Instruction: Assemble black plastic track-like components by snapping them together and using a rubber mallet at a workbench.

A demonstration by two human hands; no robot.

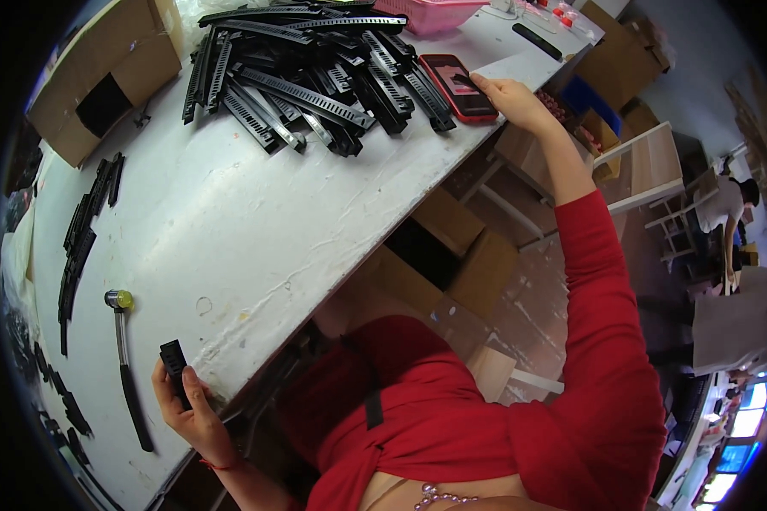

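Note:
My left hand point(192, 413) is closed around a short black slotted strip point(175, 373) held upright over the near left corner of the table point(196, 230). My right hand point(513, 102) is at the right edge of a phone point(452, 81) in a red case, fingers bent over its lit screen. The phone lies at the table's right edge, next to a heap of black slotted strips point(302, 94). Left of centre, a hammer point(126, 366) with a yellow-tipped head and black handle lies close to my left hand.
An open cardboard box point(102, 81) stands at the far left. Black strips point(85, 230) lie in a line along the left side. A pink basket point(439, 15) and a dark flat object point(537, 41) are at the back. Wooden stools point(643, 166) stand right of the table; a person point(724, 209) works farther off.

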